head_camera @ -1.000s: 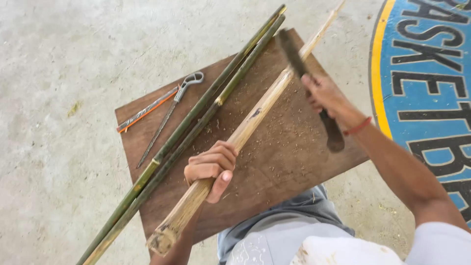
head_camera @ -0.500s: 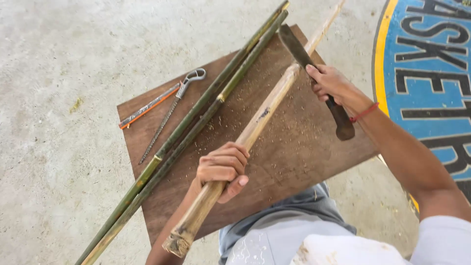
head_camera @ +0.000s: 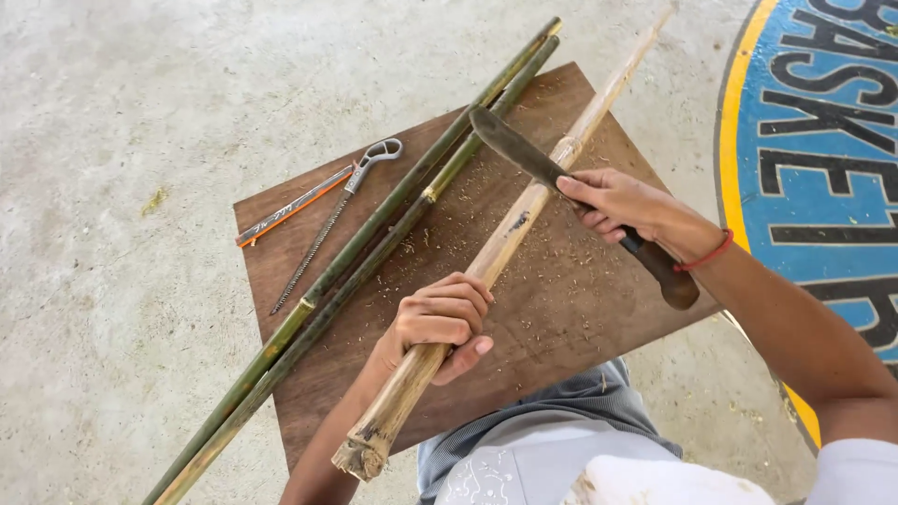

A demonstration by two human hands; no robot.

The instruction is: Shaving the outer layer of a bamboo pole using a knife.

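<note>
Basically left hand [head_camera: 440, 318] clenched round the stiff, likely light bamboo pole [head_camera: 486, 271] near its butt (good hold), right hand [head_camera: 613, 201] grasping the heavy-bladed knife [head_camera: 561, 182] by its handle.

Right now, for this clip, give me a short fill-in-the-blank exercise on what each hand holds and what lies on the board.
1. The left hand grips the pale ____ pole.
2. The right hand holds a ____ by its dark handle, blade laid against the pole.
3. Two green stalks lie across the brown wooden ____.
4. Left of the stalks lie a thin round file and an orange-edged ____.

Missing words: bamboo; machete; board; blade
</note>
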